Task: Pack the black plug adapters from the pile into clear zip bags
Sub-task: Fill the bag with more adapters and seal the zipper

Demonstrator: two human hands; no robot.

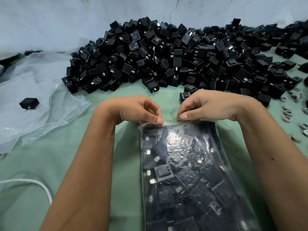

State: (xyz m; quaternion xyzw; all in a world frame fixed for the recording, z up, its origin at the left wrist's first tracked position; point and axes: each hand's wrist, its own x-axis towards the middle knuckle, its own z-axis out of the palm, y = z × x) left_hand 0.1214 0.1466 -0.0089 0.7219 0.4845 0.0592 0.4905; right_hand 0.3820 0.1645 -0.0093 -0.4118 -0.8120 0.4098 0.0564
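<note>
1. While both hands work at the mouth of the bag, I see the clear zip bag (191,172) lying on the green table cover (50,164), from the centre of my view down toward 5 o'clock, and it is full of black plug adapters.
2. My left hand (133,109) pinches the top edge of the bag between thumb and curled fingers, at the left end of the zip strip.
3. My right hand (208,105) pinches the same top edge in the same way, a little to the right; the two thumbs are near each other but apart.
4. Whether the zip strip between the thumbs is sealed, I cannot tell.
5. At 12 o'clock, the pile of black plug adapters (175,59) spreads wide on the cover and leans against the pale sheet (58,22) behind it.
6. One adapter (184,95) lies just beyond my right hand, at the near edge of the pile.
7. At 9 o'clock, a crumpled sheet of clear plastic (33,114) lies on the cover, and a single loose adapter (29,102) sits on it.
8. At 3 o'clock, small grey rings (286,117) are scattered on the cover.
9. At 8 o'clock, a white cord (33,182) curves over the cover.
</note>
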